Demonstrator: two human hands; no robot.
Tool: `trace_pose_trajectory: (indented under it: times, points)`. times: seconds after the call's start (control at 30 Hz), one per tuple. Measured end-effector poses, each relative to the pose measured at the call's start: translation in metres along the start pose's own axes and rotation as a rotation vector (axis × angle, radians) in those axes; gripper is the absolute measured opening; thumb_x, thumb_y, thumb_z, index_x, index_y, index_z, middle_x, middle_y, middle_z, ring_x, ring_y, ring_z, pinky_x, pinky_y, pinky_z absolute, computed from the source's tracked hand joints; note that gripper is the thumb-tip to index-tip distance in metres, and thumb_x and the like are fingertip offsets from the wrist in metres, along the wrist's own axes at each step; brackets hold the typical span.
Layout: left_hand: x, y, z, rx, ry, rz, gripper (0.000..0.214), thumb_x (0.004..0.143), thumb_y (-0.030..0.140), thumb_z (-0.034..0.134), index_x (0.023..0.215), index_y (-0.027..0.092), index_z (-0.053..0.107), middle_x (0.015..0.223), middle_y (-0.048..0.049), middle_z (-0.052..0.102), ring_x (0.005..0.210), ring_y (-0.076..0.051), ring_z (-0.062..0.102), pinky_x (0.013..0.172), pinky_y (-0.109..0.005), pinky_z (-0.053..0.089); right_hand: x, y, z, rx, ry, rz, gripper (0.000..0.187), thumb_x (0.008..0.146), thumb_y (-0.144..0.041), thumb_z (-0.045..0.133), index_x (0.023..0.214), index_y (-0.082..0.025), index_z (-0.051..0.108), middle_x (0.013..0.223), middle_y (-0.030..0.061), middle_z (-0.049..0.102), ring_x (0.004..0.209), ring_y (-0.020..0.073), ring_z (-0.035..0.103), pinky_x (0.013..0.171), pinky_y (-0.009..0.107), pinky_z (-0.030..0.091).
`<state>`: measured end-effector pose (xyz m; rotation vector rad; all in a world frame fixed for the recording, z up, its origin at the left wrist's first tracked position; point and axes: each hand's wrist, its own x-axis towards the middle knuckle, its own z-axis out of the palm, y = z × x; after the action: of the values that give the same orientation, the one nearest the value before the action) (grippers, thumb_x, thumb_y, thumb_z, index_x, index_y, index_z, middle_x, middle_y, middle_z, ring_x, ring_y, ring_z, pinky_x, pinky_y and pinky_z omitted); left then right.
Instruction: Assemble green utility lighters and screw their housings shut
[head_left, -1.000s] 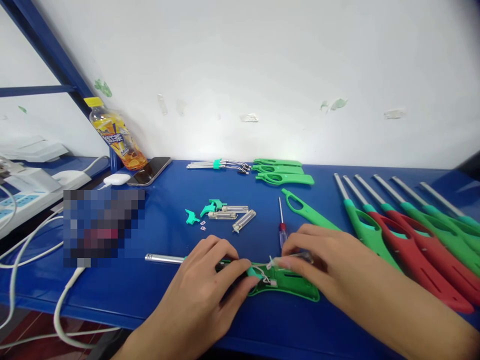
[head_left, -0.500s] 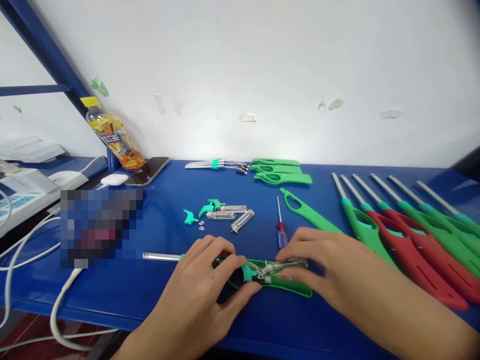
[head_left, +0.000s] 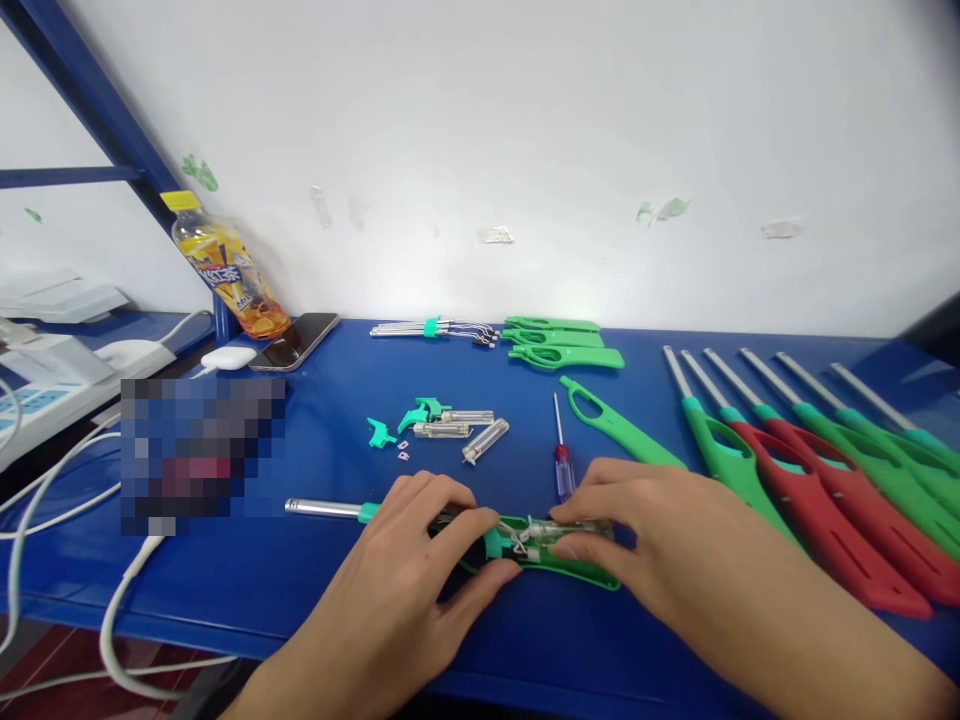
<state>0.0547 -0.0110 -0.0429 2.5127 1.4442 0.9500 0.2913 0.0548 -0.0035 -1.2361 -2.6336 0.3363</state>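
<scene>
An opened green lighter half-shell [head_left: 577,572] with a metal nozzle tube [head_left: 319,508] lies near the front edge of the blue table [head_left: 315,590]. My left hand [head_left: 409,575] pinches its teal trigger end between thumb and fingers. My right hand [head_left: 645,530] presses a clear gas tank [head_left: 566,528] into the shell with its fingertips. A small red-handled screwdriver [head_left: 561,458] lies just behind my right hand.
Loose teal triggers and clear tanks [head_left: 450,425] sit mid-table. Green shells [head_left: 559,345] and nozzle tubes [head_left: 435,329] lie at the back. Finished red and green lighters [head_left: 810,450] fill the right. A bottle [head_left: 225,265], phone [head_left: 296,342], charger and cables [head_left: 112,620] stand left.
My right hand has lowered the clear tank into the green shell. The shell has settled flatter and slightly left. My left hand stays on the trigger end.
</scene>
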Motion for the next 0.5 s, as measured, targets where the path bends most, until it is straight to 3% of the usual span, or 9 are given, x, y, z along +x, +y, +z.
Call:
trace_pose_trajectory:
  times: [0.13, 0.33, 0.5]
  points:
    - [0.0015, -0.0009, 0.0003, 0.008, -0.017, 0.006, 0.017, 0.109, 0.029, 0.06, 0.125, 0.024, 0.064, 0.111, -0.0059, 0.066, 0.097, -0.024, 0.063, 0.087, -0.041, 0.05, 0.0001, -0.0016, -0.0006, -0.002, 0.007, -0.023, 0.015, 0.092, -0.023, 0.08, 0.079, -0.029, 0.082, 0.084, -0.0001, 0.077, 0.069, 0.0184, 0.075, 0.058, 0.027, 0.051]
    - [0.0034, -0.0013, -0.0001, 0.022, -0.043, 0.028, 0.014, 0.111, 0.028, 0.057, 0.12, 0.024, 0.066, 0.109, -0.005, 0.064, 0.094, -0.023, 0.061, 0.086, -0.039, 0.048, 0.0026, -0.0026, 0.0019, -0.014, -0.038, 0.016, 0.012, 0.093, -0.023, 0.078, 0.093, -0.033, 0.085, 0.087, -0.0003, 0.076, 0.074, 0.0223, 0.076, 0.058, 0.031, 0.051]
    - [0.0021, -0.0012, -0.0013, 0.02, -0.088, 0.022, 0.015, 0.11, 0.025, 0.057, 0.124, 0.026, 0.065, 0.111, -0.0043, 0.062, 0.095, -0.024, 0.058, 0.086, -0.041, 0.044, -0.0001, -0.0008, 0.0061, 0.002, 0.006, -0.032, 0.017, 0.094, -0.018, 0.073, 0.083, -0.029, 0.082, 0.084, 0.0015, 0.074, 0.069, 0.0189, 0.073, 0.06, 0.029, 0.053]
